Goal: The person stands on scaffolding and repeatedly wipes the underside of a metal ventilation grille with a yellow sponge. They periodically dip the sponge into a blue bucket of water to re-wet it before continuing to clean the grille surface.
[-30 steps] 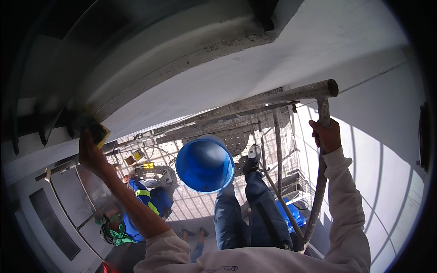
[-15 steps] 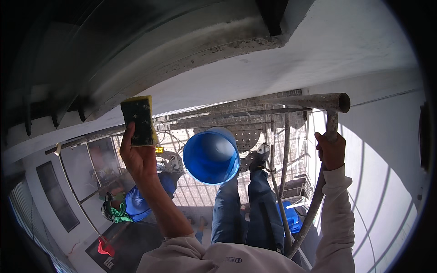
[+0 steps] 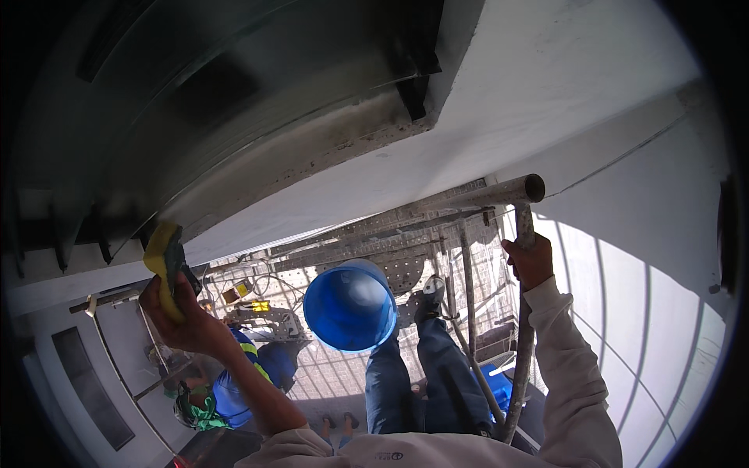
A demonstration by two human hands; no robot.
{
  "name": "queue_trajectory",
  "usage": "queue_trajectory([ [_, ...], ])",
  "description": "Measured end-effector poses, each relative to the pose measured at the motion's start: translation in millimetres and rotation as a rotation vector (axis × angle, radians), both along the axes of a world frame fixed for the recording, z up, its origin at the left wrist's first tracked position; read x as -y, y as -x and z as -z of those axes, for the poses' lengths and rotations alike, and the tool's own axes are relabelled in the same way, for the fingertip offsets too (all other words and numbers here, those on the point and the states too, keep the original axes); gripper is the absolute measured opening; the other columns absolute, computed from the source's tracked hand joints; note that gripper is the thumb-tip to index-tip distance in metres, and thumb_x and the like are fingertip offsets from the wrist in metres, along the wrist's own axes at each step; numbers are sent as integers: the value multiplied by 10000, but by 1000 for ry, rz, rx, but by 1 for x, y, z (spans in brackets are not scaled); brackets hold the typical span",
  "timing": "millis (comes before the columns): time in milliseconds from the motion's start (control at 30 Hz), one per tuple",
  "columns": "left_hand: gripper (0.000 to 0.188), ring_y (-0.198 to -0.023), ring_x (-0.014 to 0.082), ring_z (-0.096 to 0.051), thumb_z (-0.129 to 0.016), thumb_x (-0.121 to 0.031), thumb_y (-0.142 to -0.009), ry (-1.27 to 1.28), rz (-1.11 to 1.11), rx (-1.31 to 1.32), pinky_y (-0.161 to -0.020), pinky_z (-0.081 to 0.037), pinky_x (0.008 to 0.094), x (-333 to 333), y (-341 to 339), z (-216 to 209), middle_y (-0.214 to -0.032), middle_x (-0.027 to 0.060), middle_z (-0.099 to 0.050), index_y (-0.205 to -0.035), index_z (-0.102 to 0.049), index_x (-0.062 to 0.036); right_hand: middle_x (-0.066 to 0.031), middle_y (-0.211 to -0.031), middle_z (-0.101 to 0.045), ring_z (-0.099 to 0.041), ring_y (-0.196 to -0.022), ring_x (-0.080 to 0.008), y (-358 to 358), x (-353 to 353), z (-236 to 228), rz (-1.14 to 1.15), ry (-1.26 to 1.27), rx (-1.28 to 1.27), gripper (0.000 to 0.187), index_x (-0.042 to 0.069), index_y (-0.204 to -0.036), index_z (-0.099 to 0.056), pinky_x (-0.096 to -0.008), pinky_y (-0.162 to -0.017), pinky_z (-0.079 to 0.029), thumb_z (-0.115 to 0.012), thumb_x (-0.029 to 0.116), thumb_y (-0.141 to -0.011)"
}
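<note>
My left hand [image 3: 186, 321] is closed around a yellow sponge [image 3: 159, 248] with a dark scouring side. The sponge is tilted, its yellow side facing left, and its upper end lies against or close to the lower edge of the ledge [image 3: 257, 175]; contact cannot be made out. On the right, my right hand [image 3: 532, 261] is wrapped round an upright scaffold pipe [image 3: 524, 343], just below a horizontal pipe [image 3: 499, 193]. Between my arms, in front of my legs, stands a blue bucket [image 3: 318, 320], its inside partly in shadow.
Perforated metal planks [image 3: 402, 277] lie under the bucket and my feet. At lower left is another person in blue clothing [image 3: 230, 398], with a green cloth nearby. A white wall [image 3: 647, 312] rises at right. Small yellow items [image 3: 257, 306] lie beyond the bucket's left.
My left hand has moved left and lower in the picture, turning the sponge from flat-on to nearly edge-on. My right hand keeps its grip on the pipe. The whole view has shifted.
</note>
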State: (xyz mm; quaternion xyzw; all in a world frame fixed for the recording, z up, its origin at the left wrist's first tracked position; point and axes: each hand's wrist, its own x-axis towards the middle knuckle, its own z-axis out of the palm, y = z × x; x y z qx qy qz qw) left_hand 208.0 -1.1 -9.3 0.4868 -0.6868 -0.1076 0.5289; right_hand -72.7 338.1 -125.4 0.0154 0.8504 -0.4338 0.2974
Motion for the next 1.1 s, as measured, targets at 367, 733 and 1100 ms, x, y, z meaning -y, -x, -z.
queue_trajectory([
  [367,220,-857,134,-568,-649,-74,-859,-292,820,-98,-755,-470,263,-106,71,10,-1034,115,-587,-1004,-490,-27,-120,-576,-626,-624,-519,-219,2,-9,19,-22,2,-78,311,-29,-784,-647,-349,-551,-501,-747,252,-698],
  [733,234,-768,102,-581,-655,-102,-867,-286,950,-257,-704,-499,237,-112,129,-83,-956,112,-605,-972,-458,-31,-231,-823,-671,-656,-822,-387,3,-9,36,-51,-75,-205,388,-5,-886,-686,-437,-752,-526,-744,293,-643],
  [1100,251,-646,139,-596,-714,-118,-805,-619,1038,144,-601,-480,295,-182,112,0,-716,87,-593,-894,-497,-29,-208,-745,-673,-679,-722,-338,5,-5,27,-53,-64,-195,346,-29,-835,-678,-412,-690,-538,-745,257,-652],
])
